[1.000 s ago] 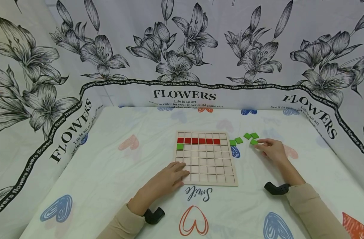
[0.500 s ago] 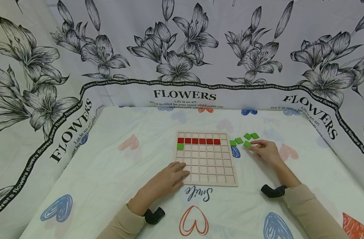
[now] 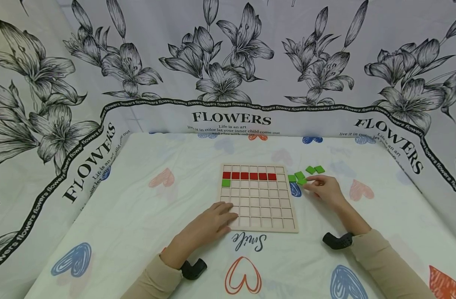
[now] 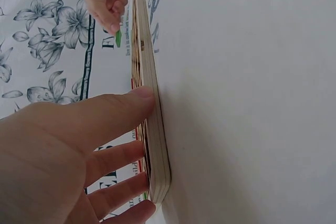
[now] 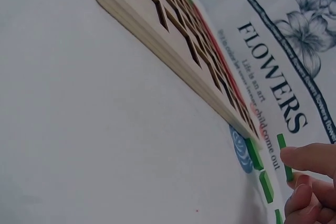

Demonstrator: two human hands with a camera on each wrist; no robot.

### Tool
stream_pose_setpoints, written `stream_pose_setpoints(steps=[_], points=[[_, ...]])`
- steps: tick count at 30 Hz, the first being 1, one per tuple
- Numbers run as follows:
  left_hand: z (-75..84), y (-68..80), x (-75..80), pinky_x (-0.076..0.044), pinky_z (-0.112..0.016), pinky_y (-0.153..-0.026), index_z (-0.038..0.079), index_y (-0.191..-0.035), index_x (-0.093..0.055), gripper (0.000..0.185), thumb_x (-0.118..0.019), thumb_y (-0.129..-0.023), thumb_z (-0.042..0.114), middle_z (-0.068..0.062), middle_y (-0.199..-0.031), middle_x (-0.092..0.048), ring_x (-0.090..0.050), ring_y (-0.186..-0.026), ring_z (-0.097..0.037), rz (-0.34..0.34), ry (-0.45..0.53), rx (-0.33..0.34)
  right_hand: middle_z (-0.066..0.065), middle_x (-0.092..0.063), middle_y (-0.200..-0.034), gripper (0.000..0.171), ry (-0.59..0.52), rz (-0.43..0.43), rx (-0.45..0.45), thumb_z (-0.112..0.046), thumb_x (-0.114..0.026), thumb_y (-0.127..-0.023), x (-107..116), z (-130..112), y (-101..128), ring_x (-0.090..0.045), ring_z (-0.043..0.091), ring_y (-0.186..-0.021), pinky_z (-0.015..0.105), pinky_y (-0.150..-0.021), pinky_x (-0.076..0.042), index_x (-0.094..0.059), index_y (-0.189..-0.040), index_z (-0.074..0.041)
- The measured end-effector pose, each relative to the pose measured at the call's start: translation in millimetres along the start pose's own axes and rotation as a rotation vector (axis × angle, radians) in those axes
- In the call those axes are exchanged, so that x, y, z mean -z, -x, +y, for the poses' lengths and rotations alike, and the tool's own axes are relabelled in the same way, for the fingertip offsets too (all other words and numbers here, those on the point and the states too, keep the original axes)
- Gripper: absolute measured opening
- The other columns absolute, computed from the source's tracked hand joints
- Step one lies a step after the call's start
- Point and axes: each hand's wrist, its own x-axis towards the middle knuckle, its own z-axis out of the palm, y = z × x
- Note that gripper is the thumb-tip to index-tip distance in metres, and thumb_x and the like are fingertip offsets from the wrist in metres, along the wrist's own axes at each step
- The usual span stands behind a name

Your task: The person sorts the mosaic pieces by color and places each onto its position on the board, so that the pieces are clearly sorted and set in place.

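A wooden grid board (image 3: 256,230) lies on the table. Red square tiles (image 3: 253,176) fill most of its second row, and one green tile (image 3: 226,182) sits at the left end of the row below. Resting on the board's near left part is my left hand (image 3: 207,224), its fingers (image 4: 118,158) extended and its thumb against the edge. Right of the board, my right hand (image 3: 325,192) pinches a green tile (image 5: 285,157) between thumb and finger, above the cloth. That tile overlaps the loose green tiles in the head view.
Loose green tiles (image 3: 315,169) lie beyond my right hand, with others close to the board's right edge. A white cloth (image 3: 138,232) printed with hearts covers the table. Behind it hangs a flowered curtain (image 3: 243,83). Black devices (image 3: 193,270) sit at both wrists.
My right hand has moved left toward the board, carrying the pinched green tile from near the far tiles to beside the board-side tiles. The left hand has stayed in place.
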Motion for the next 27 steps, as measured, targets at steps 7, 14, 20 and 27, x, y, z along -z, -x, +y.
stream_pose_setpoints(steps=[7, 14, 20, 27], points=[[-0.2, -0.2, 0.1, -0.046, -0.044, -0.110, 0.015, -0.129, -0.061, 0.036, -0.062, -0.094, 0.022, -0.011, -0.143, -0.052, -0.046, -0.136, -0.031, 0.000, -0.006, -0.003, -0.007, -0.047, -0.062, 0.042, 0.005, -0.030, 0.004, -0.022, -0.068, -0.089, -5, -5, 1, -0.043, 0.006, -0.053, 0.020, -0.050, -0.037, -0.061, -0.122, 0.003], [-0.6, 0.2, -0.3, -0.046, -0.044, -0.110, 0.015, -0.128, -0.062, 0.036, -0.063, -0.093, 0.021, -0.012, -0.142, -0.054, -0.048, -0.134, -0.032, 0.019, -0.011, -0.012, -0.008, -0.048, -0.062, 0.041, -0.003, -0.038, 0.025, -0.020, -0.069, -0.088, -11, -12, 0, -0.044, 0.006, -0.052, 0.020, -0.050, -0.038, -0.062, -0.120, 0.005], [-0.5, 0.2, -0.2, -0.046, -0.044, -0.109, 0.015, -0.128, -0.062, 0.036, -0.063, -0.093, 0.021, -0.012, -0.142, -0.054, -0.048, -0.134, -0.032, 0.020, -0.011, -0.009, -0.007, -0.049, -0.063, 0.041, -0.011, -0.058, 0.038, -0.018, -0.069, -0.088, -16, -19, 1, -0.044, 0.008, -0.055, 0.020, -0.050, -0.037, -0.061, -0.121, 0.005], [-0.2, -0.2, -0.5, -0.046, -0.044, -0.110, 0.015, -0.129, -0.062, 0.036, -0.062, -0.093, 0.021, -0.012, -0.143, -0.053, -0.047, -0.135, -0.032, 0.004, -0.005, -0.002, -0.007, -0.050, -0.063, 0.039, -0.026, -0.062, 0.059, -0.017, -0.070, -0.087, -23, -20, 0, -0.042, 0.007, -0.052, 0.020, -0.049, -0.037, -0.063, -0.118, 0.005]])
